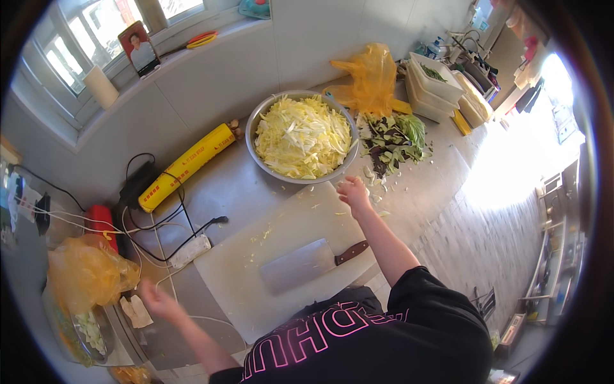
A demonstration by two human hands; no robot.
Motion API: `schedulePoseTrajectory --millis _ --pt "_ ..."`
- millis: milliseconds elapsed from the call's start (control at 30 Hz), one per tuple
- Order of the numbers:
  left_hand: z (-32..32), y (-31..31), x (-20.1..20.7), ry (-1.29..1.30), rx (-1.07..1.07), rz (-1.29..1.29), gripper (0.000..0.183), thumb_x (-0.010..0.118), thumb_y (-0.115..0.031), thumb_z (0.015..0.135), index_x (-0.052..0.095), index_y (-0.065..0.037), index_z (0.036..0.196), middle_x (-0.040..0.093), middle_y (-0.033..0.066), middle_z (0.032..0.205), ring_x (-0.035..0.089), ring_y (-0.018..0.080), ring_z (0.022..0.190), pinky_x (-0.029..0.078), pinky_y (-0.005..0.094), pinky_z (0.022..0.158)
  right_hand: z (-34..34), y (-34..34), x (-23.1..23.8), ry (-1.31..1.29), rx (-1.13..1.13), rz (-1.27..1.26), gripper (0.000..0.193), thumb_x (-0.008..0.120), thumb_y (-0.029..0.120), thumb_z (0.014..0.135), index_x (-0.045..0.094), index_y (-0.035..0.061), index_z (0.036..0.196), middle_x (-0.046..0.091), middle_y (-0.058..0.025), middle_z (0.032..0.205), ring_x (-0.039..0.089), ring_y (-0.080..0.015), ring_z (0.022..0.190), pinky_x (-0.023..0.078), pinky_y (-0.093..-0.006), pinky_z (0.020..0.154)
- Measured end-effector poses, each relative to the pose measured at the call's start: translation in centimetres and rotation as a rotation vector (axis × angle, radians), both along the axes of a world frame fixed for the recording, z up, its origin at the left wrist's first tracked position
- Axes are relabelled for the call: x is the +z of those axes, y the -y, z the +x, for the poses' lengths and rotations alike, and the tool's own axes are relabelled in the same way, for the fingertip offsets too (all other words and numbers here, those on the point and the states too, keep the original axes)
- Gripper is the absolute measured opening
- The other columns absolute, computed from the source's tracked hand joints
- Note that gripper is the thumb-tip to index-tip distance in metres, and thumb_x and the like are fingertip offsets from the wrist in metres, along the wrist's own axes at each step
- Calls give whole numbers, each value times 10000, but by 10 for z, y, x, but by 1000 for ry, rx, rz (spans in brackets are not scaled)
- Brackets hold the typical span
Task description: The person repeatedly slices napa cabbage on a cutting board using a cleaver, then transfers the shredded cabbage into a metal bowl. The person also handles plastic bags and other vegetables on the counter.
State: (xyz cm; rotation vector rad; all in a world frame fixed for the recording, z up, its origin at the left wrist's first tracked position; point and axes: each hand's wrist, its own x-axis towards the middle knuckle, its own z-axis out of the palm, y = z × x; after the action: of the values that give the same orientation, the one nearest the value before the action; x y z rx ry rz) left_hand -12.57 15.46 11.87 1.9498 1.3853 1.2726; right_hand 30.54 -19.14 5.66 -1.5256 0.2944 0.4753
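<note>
My right hand (354, 195) is over the far right corner of a pale cutting board (236, 281), just below a big metal bowl (254, 155). Its fingers are curled, and what they hold, if anything, I cannot make out. Shredded cabbage (306, 136) is heaped in the bowl. A cleaver (297, 265) lies flat on the board, its brown handle pointing right. Out to the left, my left hand (157, 299) is smeared by motion, close to a yellow plastic bag (89, 272) and a scrap of brown paper (135, 312).
Leaf trimmings (393, 142) and small scraps lie right of the bowl, below an orange plastic bag (374, 70). White plastic tubs (430, 96) stand farther right. A long yellow box (187, 168), black cables and a white power strip (190, 251) lie left of the board.
</note>
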Motion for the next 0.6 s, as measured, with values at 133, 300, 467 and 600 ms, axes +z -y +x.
schedulePoseTrajectory --millis 133,300,467,600 --pt "63 141 -54 23 -608 -377 194 584 -5 833 656 -5 1013 660 134 1030 634 232 953 495 331 826 61 6 -27 -245 -121 256 370 610 151 874 475 58 1205 607 -82 965 608 -192 817 527 -370 730" --pt "81 176 9 -245 -897 -157 135 613 8 806 658 -11 933 667 153 929 651 290 857 515 338 753 108 -28 -81 -248 -4 267 217 597 148 877 536 61 1066 609 -82 907 613 -237 795 546 -410 655" --pt "37 201 34 -143 -404 -197 134 604 9 820 666 1 939 675 142 919 654 233 836 511 309 738 140 -13 -90 -433 217 504 287 553 48 836 551 -6 1118 622 -136 1044 619 -267 936 540 -411 845" --pt "14 259 14 54 -205 -427 164 603 -110 845 675 -18 960 678 134 896 647 233 799 503 310 713 236 29 -131 -210 271 433 97 546 -8 776 538 34 864 589 -55 834 602 -196 775 523 -335 667"
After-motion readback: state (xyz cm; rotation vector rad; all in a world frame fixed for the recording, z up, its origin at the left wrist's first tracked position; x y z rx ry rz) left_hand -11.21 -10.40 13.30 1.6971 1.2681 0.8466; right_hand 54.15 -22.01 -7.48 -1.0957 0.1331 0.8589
